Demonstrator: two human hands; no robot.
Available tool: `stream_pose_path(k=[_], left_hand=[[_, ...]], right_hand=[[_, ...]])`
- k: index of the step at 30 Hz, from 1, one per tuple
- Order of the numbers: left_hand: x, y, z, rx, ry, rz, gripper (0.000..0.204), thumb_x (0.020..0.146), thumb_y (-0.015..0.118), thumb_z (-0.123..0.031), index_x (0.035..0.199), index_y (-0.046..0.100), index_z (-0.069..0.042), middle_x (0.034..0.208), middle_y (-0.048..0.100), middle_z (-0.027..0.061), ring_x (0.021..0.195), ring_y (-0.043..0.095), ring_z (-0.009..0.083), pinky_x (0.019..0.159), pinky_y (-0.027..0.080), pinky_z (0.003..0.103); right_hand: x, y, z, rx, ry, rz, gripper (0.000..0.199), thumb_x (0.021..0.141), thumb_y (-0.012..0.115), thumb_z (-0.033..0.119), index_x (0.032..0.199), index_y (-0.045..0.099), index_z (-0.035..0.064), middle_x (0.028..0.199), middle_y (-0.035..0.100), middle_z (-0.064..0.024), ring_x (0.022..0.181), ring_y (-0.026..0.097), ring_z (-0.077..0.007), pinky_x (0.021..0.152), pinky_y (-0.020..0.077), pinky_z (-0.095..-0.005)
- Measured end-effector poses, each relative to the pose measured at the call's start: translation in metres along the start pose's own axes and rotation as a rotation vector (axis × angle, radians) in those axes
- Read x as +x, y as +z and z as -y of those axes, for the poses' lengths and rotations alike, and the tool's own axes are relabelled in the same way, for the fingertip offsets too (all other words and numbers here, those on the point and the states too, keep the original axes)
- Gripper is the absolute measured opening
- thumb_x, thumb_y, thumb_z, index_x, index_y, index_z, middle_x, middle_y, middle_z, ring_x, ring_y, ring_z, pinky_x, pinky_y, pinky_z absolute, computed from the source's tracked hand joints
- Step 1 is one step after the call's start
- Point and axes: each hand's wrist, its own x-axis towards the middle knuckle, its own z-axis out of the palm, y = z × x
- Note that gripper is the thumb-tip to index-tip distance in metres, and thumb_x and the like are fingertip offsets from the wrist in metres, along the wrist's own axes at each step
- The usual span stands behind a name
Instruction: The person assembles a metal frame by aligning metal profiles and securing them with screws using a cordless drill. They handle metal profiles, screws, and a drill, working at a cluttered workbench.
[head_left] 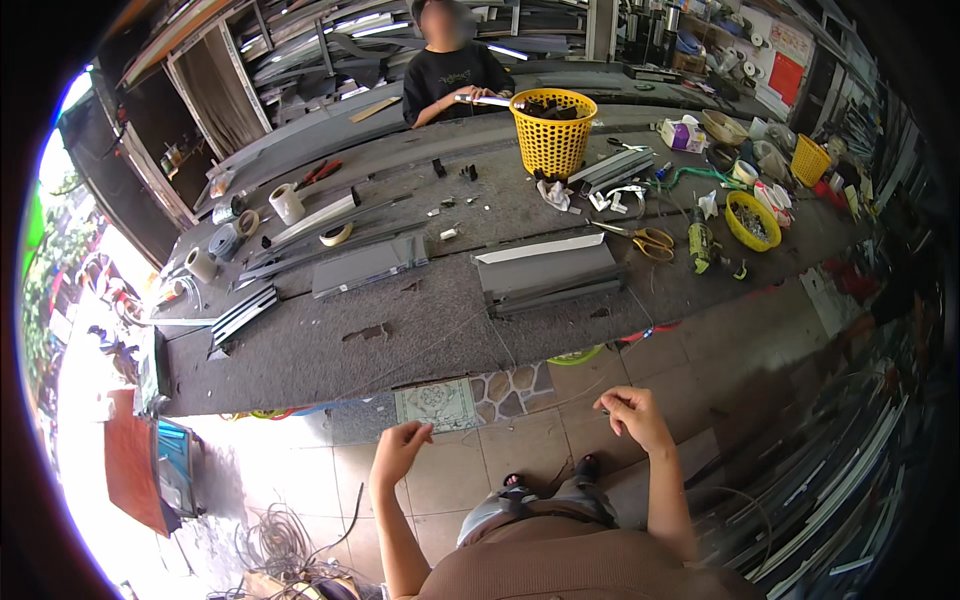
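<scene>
Both my hands are raised in front of my body, short of the workbench's near edge. My left hand [402, 453] is closed, its fingertips bent toward the right. My right hand [636, 420] has thumb and forefinger pinched together, pointing left. Faint thin strands show over the floor and bench edge between them; whether either hand holds one is unclear. Nearest on the bench lies a dark grey flat panel [550, 270] with a white strip [540, 247] along its far side. Another grey panel [370, 265] in clear film rests to its left.
A person [450, 80] stands across the workbench [420, 340], hands near a yellow basket [552, 140] of dark pieces. Scissors [650, 242], a green power tool [698, 245] and a yellow bowl [752, 222] lie right; tape rolls [287, 204] left. Long profiles [850, 490] lean at my right.
</scene>
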Motion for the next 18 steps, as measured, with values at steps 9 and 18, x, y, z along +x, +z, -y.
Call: stream_pose_path(k=[9,18], left_hand=[[0.001,-0.046,0.028,0.014,-0.043,-0.297,0.037,0.101,0.067,-0.028,0.082,0.069,0.004,0.060,0.048,0.0023,0.060,0.039,0.0067,0.053,0.030,0.031],[0.025,-0.044,-0.057,0.022,0.065,-0.464,0.032,0.099,0.069,-0.021,0.078,0.065,0.002,0.060,0.045,0.0006,0.058,0.034,0.0079,0.053,0.026,0.031]], right_hand=[[0.020,-0.004,-0.010,0.054,-0.051,-0.252,0.026,0.104,0.064,0.019,0.096,0.072,-0.0041,0.084,0.071,-0.0045,0.052,0.050,-0.0044,0.047,0.0384,-0.0216],[0.026,-0.034,0.011,-0.412,0.250,-0.085,0.026,0.100,0.069,0.023,0.107,0.074,-0.0012,0.096,0.074,-0.0095,0.060,0.058,-0.0103,0.060,0.0505,-0.0275]])
